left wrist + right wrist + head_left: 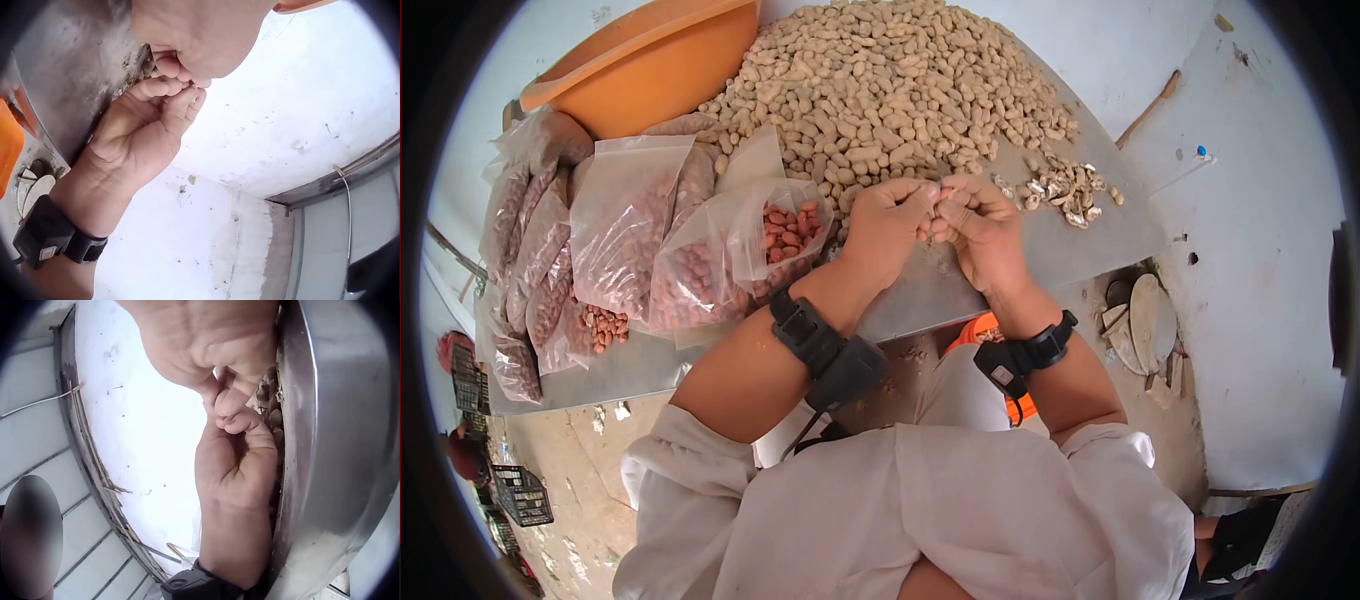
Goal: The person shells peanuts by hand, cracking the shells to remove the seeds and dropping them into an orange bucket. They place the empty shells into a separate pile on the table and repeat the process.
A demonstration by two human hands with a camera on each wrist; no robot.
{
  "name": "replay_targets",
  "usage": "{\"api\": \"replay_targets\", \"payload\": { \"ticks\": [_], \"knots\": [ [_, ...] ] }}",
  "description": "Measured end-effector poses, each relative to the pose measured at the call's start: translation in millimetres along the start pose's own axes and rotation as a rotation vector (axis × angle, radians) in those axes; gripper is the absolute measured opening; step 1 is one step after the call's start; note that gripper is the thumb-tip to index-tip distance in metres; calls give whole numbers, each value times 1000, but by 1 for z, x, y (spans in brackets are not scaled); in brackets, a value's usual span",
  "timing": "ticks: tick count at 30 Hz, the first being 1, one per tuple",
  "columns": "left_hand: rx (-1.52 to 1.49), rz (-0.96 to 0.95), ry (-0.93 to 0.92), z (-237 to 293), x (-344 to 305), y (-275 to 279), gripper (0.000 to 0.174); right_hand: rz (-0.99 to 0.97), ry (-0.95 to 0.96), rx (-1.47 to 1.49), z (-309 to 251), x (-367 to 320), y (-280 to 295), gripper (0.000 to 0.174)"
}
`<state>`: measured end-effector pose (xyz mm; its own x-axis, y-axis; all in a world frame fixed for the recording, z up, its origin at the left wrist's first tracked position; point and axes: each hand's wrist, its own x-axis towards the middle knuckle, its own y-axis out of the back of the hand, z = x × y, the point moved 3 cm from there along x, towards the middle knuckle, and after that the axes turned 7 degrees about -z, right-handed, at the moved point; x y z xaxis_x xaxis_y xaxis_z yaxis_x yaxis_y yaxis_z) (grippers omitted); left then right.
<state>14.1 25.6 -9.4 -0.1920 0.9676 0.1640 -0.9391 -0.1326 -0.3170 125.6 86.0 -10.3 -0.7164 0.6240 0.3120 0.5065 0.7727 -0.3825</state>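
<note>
Over the table's front part, my left hand (885,230) and right hand (988,235) meet at the fingertips. Thumbs and fingers of both are curled and pinch a small thing, most likely a peanut, almost wholly hidden by the fingers. The left wrist view has the right hand (140,137) palm side showing, its fingertips against those of the left hand (200,37). Just beyond the hands rises a big heap of unshelled peanuts (880,90). A small pile of broken shells (1068,190) lies to the right of the fingers.
Clear plastic bags (625,220) of red-skinned peanuts crowd the table's left side; one open bag (790,235) stands beside my left wrist. Behind them tilts an orange basin (645,70). The metal table (1090,240) ends just before my body. Below is an orange container (975,330).
</note>
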Motion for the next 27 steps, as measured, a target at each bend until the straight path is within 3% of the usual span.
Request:
{"api": "replay_targets", "payload": {
  "ticks": [4, 10, 13, 19, 27],
  "knots": [
    [-22, 54, 5, 0, -1, -1, 20, -6, 9, 105, 1, 2, 1, 23],
    [-156, 66, 98, -2, 0, -2, 23, 116, 68, -103, -1, 2, 0, 24],
    [-248, 61, 186, -3, -1, 0, 24, 87, 151, -454, -6, -3, -6, 25],
    [-519, 121, 260, -7, 1, 4, 19, -12, 595, -1071, -15, -6, -29, 22],
    [-484, -11, 262, -4, -1, 3, 15, 142, 439, -961, -22, -9, -19, 20]
  ]
}}
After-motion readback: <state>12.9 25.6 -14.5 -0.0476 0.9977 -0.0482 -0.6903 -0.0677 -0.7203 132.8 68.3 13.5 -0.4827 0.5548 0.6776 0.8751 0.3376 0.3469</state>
